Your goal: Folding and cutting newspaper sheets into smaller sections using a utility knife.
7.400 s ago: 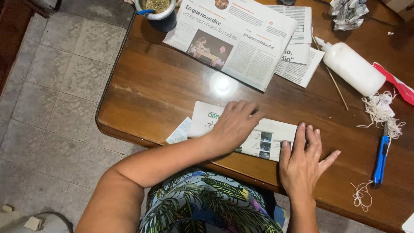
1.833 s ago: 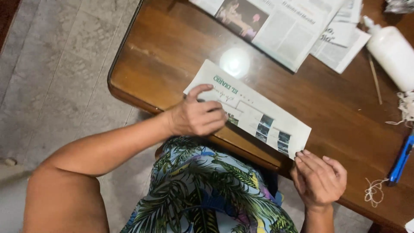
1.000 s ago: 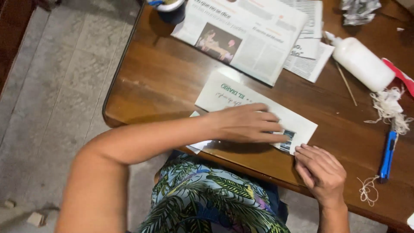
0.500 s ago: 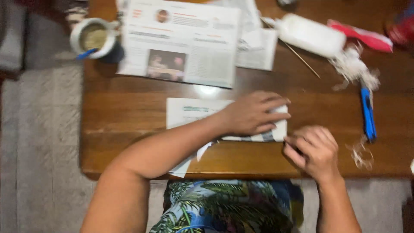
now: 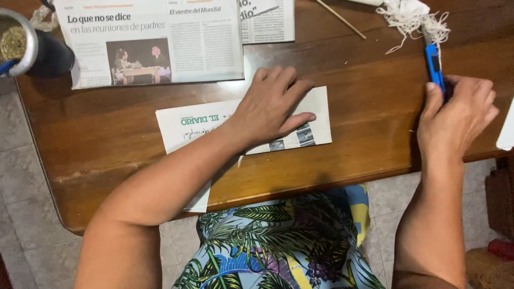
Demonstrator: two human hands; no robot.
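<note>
Left hand (image 5: 270,107) flat on folded newspaper strip (image 5: 193,126), right hand (image 5: 455,115) on blue cutter (image 5: 433,64)

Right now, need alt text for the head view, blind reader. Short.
A person at a wooden table presses the left hand flat on a folded newspaper strip while the right hand closes around a blue utility knife. An open newspaper, a cup, a thin stick and tangled white string lie along the far side.

single head cam, looking steeply down, close over wooden table (image 5: 342,155) edge, lap below, no 2nd view
</note>
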